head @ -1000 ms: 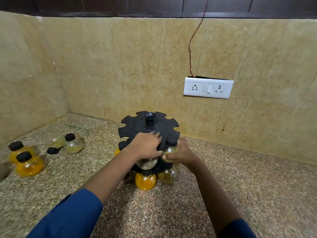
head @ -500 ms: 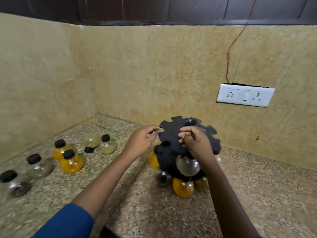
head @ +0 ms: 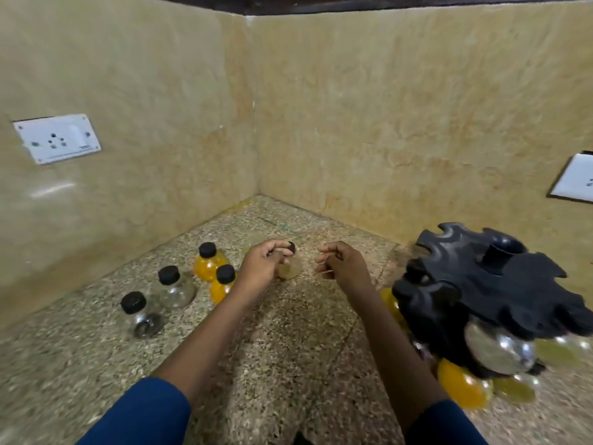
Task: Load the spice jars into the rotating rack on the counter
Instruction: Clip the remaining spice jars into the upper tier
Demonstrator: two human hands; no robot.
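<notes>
Nearest to you, at the right, the black rotating rack (head: 491, 284) stands on the speckled stone desk (head: 288, 348). It already carries several round jars in its lower tier, among them a clear jar (head: 494, 348) and an orange-filled jar (head: 459, 383), but this side is blurred and I cannot count them, nor see which slots are free.

Further out, your left hand (head: 263, 268) is closed around the neck of a small pale jar (head: 288, 268), with the fingertips just under its black cap (head: 291, 248); the jar seems to sit on the desk or just above it, I cannot tell which. Your right hand (head: 343, 264) is beside it, near but not touching, the fingers loosely curled and holding nothing that I can make out.

To the left of your left hand wait four more jars: two orange jars (head: 208, 268) close together and two clear jars (head: 176, 290) toward the wall, all capped.

These jars look like glass or hard clear plastic, round-bellied and smooth, so probably slippery and breakable. I would take each one at the narrow neck under the cap, where the rack slot also must catch it. One more pale jar behind your hand is mostly hidden
</notes>
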